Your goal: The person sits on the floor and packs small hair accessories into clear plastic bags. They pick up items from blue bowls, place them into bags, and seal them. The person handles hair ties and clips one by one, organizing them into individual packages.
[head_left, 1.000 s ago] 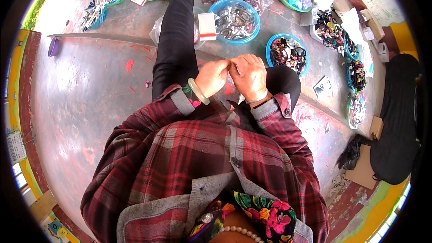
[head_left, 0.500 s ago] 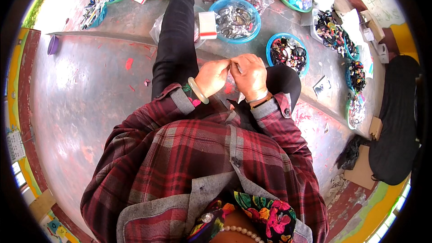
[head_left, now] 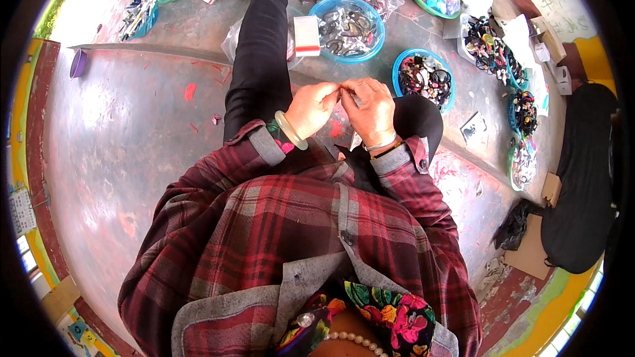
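Observation:
My left hand (head_left: 309, 111) and my right hand (head_left: 368, 108) meet fingertip to fingertip above my lap, between my knees. Both are closed in a pinch. Whatever lies between the fingertips is too small or too hidden to make out. A pale bangle circles my left wrist, and thin bands sit on the right one. Closest beyond the hands are a blue basket (head_left: 395, 83) of dark and reddish small items, a larger blue basin (head_left: 380, 38) of small plastic-bagged items, and a white box with a red end (head_left: 306, 35) beside that basin.
Green-rimmed baskets (head_left: 433, 12) of packets stand farther off. Along the right are a bin of dark corded items (head_left: 488, 46), a long black bag (head_left: 577, 178) and cardboard (head_left: 529, 248). A purple bowl (head_left: 79, 63) sits far left. A raised floor edge (head_left: 159, 49) crosses beyond me.
My right hand's fingers have shifted slightly, its back turning a little, while the fingertips of both hands stay together. The surrounding things have not moved.

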